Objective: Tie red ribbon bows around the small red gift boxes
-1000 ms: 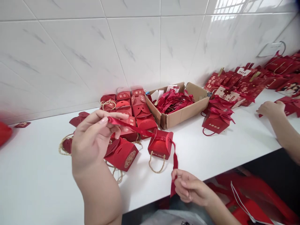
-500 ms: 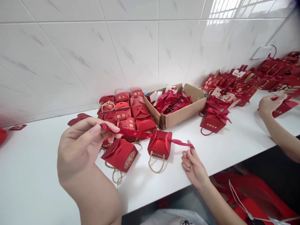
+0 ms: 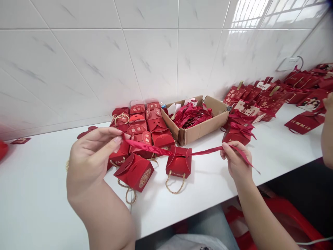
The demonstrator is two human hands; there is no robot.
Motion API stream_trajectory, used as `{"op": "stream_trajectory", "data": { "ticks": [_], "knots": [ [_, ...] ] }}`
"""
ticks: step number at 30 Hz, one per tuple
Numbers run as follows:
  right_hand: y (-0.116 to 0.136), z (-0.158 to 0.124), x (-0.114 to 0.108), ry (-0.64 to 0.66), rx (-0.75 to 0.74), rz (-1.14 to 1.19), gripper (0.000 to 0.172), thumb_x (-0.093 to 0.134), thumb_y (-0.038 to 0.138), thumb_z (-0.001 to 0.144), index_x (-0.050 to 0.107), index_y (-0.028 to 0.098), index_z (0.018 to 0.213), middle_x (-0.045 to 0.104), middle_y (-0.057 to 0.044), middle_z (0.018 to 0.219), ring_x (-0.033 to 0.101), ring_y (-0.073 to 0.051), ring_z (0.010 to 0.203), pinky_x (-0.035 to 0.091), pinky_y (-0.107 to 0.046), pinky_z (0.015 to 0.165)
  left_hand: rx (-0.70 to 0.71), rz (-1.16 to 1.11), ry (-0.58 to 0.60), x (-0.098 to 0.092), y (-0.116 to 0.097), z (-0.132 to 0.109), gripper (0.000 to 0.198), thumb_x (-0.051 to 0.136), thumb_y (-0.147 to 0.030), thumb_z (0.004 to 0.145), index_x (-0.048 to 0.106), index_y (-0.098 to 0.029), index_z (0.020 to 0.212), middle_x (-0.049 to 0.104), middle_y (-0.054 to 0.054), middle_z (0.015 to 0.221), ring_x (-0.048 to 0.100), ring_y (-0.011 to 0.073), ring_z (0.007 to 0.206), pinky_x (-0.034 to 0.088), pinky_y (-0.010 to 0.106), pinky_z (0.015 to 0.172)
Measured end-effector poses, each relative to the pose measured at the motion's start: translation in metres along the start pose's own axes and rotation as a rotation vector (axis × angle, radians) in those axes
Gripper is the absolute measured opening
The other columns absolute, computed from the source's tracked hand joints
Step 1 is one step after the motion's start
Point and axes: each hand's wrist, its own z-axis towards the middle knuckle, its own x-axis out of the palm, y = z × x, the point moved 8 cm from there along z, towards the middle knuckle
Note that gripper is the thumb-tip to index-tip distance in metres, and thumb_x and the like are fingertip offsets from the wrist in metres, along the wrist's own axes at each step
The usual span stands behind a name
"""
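Observation:
A red ribbon [image 3: 153,150] runs through the top flaps of a small red gift box [image 3: 179,163] with a rope handle, standing on the white counter [image 3: 39,194]. My left hand [image 3: 91,159] pinches the ribbon's left end between thumb and fingers. My right hand [image 3: 235,161] is closed on the ribbon's right part, which is stretched out to the right, with a short tail hanging past the fingers. Another red box [image 3: 135,172] lies tilted just left of the threaded one.
Several closed red boxes [image 3: 145,123] stand against the tiled wall. A cardboard carton [image 3: 201,126] holds loose red ribbons. Ribbon-tied boxes [image 3: 238,133] and flat red bags [image 3: 273,97] lie to the right. Another person's arm [image 3: 327,132] shows at the right edge. Red stools stand below the counter.
My right hand rose from the counter's front edge and pulled the ribbon's right end out and to the right, so it is now taut. The other person's hand drew back to the right.

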Motion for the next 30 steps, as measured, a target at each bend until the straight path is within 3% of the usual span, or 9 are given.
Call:
{"op": "stream_trajectory", "data": {
  "ticks": [5,8,11,19,25,30],
  "knots": [
    [0.003,0.012,0.017,0.05,0.084,0.069,0.033,0.072,0.033,0.073,0.05,0.016,0.056,0.045,0.004,0.056,0.041,-0.004,0.043,0.028,-0.019,0.037,0.06,-0.027,0.069,0.003,-0.012,-0.009,0.012,0.07,-0.011,0.069,0.07,-0.019,0.079,0.069,0.002,0.073,0.064,0.0145,0.074,0.054,0.023,0.065],
    [-0.002,0.018,0.025,0.049,0.251,0.221,0.028,0.076,0.032,0.066,0.053,0.016,0.061,0.055,0.003,0.068,0.045,-0.002,0.042,0.026,-0.015,0.032,0.075,-0.05,0.1,0.005,-0.017,-0.012,0.013,0.069,-0.009,0.07,0.07,-0.02,0.078,0.07,0.002,0.073,0.065,0.0151,0.074,0.055,0.024,0.067],
    [-0.001,0.021,0.027,0.016,0.35,0.348,0.026,0.078,0.027,0.057,0.056,0.018,0.067,0.065,0.002,0.079,0.049,-0.003,0.042,0.029,-0.013,0.03,0.089,-0.072,0.05,-0.001,-0.017,-0.011,0.014,0.067,-0.006,0.069,0.068,-0.019,0.075,0.07,0.001,0.073,0.065,0.013,0.073,0.054,0.021,0.066],
    [0.017,0.026,0.024,0.007,0.271,0.418,0.027,0.076,0.029,0.056,0.053,0.019,0.066,0.067,0.002,0.063,0.049,-0.006,0.038,0.036,-0.016,0.032,0.097,-0.048,0.02,-0.008,-0.019,-0.012,0.014,0.065,-0.005,0.066,0.066,-0.018,0.071,0.07,0.002,0.07,0.064,0.014,0.067,0.054,0.021,0.06],
    [0.024,0.026,0.045,0.123,0.231,0.342,0.028,0.077,0.03,0.058,0.052,0.018,0.063,0.066,0.001,0.062,0.051,-0.007,0.04,0.037,-0.015,0.034,0.202,-0.055,-0.071,-0.021,-0.034,-0.017,0.016,0.063,-0.002,0.065,0.066,-0.017,0.069,0.069,0.003,0.068,0.061,0.0135,0.061,0.051,0.023,0.054],
    [0.029,0.026,0.061,0.21,0.169,0.342,0.026,0.077,0.027,0.061,0.052,0.017,0.062,0.059,0.003,0.059,0.051,-0.006,0.046,0.038,-0.013,0.037,0.262,-0.079,-0.096,-0.026,-0.037,-0.021,0.016,0.065,-0.002,0.068,0.068,-0.017,0.073,0.068,0.002,0.069,0.064,0.0147,0.067,0.053,0.024,0.059]
  ]
}}
